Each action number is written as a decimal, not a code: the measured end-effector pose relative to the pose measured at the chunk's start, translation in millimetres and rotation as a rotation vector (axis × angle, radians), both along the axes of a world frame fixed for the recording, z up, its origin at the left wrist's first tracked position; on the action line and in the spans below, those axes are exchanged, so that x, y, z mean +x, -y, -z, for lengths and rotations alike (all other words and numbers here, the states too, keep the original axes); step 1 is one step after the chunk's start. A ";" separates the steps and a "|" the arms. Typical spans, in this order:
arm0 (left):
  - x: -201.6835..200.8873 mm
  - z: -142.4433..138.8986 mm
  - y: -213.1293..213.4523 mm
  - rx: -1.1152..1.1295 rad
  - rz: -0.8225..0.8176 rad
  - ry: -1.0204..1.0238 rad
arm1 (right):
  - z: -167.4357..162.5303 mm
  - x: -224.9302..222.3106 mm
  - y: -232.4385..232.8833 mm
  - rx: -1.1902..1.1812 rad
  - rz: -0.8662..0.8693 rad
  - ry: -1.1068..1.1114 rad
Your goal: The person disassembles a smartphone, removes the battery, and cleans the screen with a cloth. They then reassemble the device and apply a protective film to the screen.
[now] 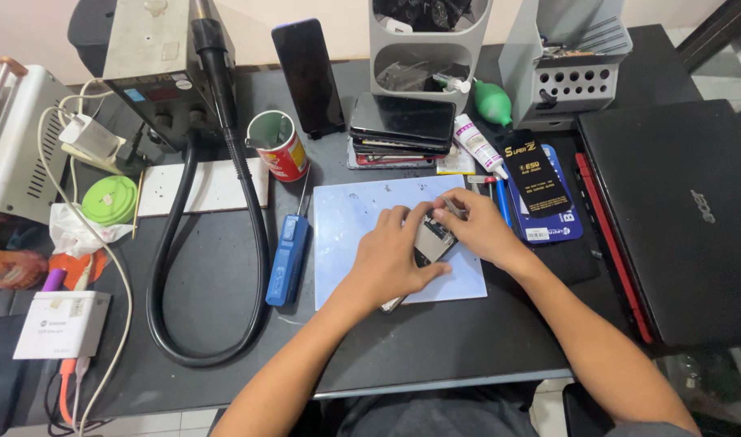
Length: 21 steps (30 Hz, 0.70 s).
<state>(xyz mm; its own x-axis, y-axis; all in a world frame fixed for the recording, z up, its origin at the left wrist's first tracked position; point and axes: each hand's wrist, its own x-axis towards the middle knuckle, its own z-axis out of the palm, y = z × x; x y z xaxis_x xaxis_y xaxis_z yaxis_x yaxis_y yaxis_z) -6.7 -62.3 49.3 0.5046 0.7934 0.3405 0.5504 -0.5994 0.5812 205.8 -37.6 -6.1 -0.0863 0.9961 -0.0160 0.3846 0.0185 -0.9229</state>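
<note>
Both forearms rise from the bottom edge and meet over the pale blue work mat (350, 231). Largest on the dark desk (435, 340) is the closed black laptop (678, 218) at the right, well apart from the hands. At the left, a thick black hose (253, 218) loops down from the grey rework station (156, 61). Behind the mat lies a stack of phones (403, 129), with a red can (280, 146) to its left and a blue screwdriver (288, 259) just beside the mat's left edge.

On the mat rests the opened phone (431, 241), tilted. The left hand (387, 259) lies palm down across it, fingers curled, thumb pressed along its lower edge, clamping it in place. The right hand (477, 226) bends in from the right, fingertips closed together on a thin metal tool (454, 209) at the phone's upper end.
</note>
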 end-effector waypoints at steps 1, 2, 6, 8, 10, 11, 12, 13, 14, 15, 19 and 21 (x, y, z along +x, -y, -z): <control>0.9 1.1 2.5 -0.011 0.003 -0.020 | 0.6 0.1 0.6 -0.016 -0.005 -0.020; 1.8 2.2 3.3 -0.018 0.009 -0.040 | 0.5 0.5 0.1 -0.028 -0.008 -0.041; 2.1 6.9 2.0 -0.016 0.009 0.010 | -2.9 4.1 -1.0 -0.146 0.034 -0.062; 0.5 8.4 0.1 -0.040 -0.001 0.025 | -5.3 6.2 -1.3 -0.127 0.035 -0.083; -1.7 9.5 -2.7 -0.035 -0.009 0.030 | -6.9 7.6 -2.0 -0.054 0.031 -0.080; -2.7 10.0 -3.8 -0.018 -0.014 0.028 | -8.2 10.2 -2.2 0.009 0.026 -0.065; -3.5 10.9 -3.5 -0.004 -0.018 0.027 | -9.1 12.4 -1.8 0.069 0.020 -0.050; -3.1 12.2 -2.3 0.032 -0.020 0.040 | -9.6 14.7 -1.0 0.056 0.024 -0.074; -2.1 13.4 -2.1 0.071 -0.023 0.053 | -10.4 16.9 -2.0 0.046 0.027 -0.096; -1.1 14.6 -2.5 0.112 -0.027 0.066 | -11.1 18.7 -3.8 0.039 0.029 -0.119; 0.9 18.8 0.1 0.059 -0.007 -0.004 | -12.7 20.7 -1.7 -0.099 0.047 -0.062; 0.8 19.0 0.4 0.079 -0.005 -0.031 | -14.9 18.1 -0.1 0.119 -0.049 0.055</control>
